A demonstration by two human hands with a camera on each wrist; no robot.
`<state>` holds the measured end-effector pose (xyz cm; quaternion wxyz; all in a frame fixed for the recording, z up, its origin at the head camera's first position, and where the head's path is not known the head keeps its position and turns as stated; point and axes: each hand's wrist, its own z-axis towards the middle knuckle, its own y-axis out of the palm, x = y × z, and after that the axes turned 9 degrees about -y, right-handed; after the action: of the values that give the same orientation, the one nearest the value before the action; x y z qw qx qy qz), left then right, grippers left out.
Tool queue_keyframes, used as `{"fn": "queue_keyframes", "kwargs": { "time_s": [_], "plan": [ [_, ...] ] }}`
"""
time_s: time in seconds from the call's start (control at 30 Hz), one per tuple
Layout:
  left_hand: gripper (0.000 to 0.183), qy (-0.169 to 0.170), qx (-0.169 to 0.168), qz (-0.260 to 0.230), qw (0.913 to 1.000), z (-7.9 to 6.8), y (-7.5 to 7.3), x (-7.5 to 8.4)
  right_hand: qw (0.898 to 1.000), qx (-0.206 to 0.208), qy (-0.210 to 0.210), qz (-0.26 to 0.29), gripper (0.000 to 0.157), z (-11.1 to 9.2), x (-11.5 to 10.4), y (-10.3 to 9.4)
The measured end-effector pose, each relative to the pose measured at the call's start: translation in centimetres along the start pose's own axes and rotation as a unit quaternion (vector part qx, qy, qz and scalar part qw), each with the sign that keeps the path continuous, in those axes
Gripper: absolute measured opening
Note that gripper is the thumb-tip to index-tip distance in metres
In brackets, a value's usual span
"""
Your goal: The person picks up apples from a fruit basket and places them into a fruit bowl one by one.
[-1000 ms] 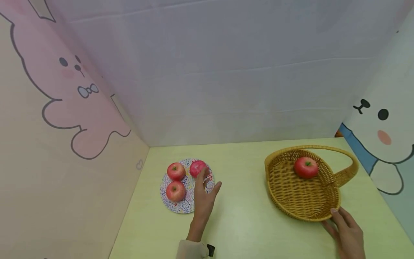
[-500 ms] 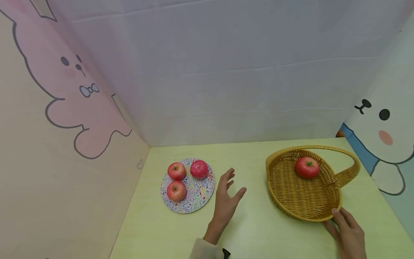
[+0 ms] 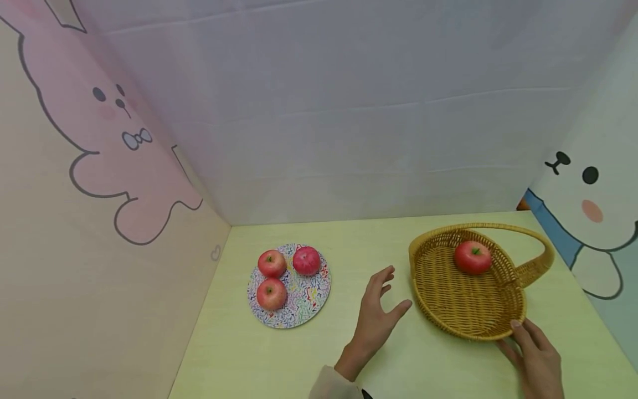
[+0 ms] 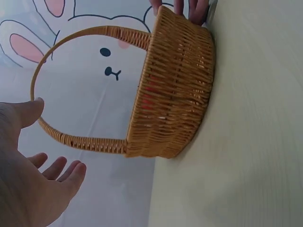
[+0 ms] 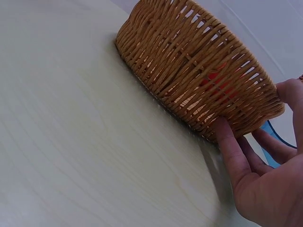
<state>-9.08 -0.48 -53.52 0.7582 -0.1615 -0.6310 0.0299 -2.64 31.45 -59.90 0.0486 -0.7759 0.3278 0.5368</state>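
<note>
My left hand [image 3: 375,321] hovers over the table with fingers and thumb spread apart, holding nothing. It is just left of a brown wicker basket [image 3: 463,299] with a tall arched handle [image 4: 94,144]. At the basket's near right side, my right hand [image 3: 538,360] grips the rim, thumb on top and fingers [image 5: 229,146] against the outer wall low down. One red apple [image 3: 473,257] lies inside the basket, towards the back. On a round patterned plate [image 3: 299,310] at the left sit two red-yellow apples [image 3: 272,264] and a deep pink round fruit [image 3: 306,261].
The pale wood-look table [image 3: 239,360] meets a light cloth backdrop [image 3: 319,138] along its far edge. Side panels printed with a pink rabbit [image 3: 99,127] and a white cartoon animal [image 3: 593,205] stand left and right.
My left hand has moved right, from over the plate's pink fruit to near the basket, fingers spread throughout. The right hand, basket and fruit stay where they were.
</note>
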Motion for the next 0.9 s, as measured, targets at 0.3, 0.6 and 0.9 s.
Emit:
{"fn": "queue_keyframes", "kwargs": {
  "time_s": [0.3,0.6,0.9],
  "plan": [
    [0.07,0.029,-0.041,0.023,0.9985,0.7,2.4,0.5,0.999,0.022,0.021,-0.01,0.071,0.4,0.0,-0.1],
    [0.068,0.009,-0.078,0.012,0.9968,2.2,5.2,0.8,1.0,0.021,0.012,-0.014,0.072,0.3,-0.1,0.0],
    [0.067,-0.003,-0.083,0.04,0.9957,3.8,7.1,1.1,0.999,0.038,0.035,-0.01,0.067,0.3,-0.4,0.5]
  ]
}}
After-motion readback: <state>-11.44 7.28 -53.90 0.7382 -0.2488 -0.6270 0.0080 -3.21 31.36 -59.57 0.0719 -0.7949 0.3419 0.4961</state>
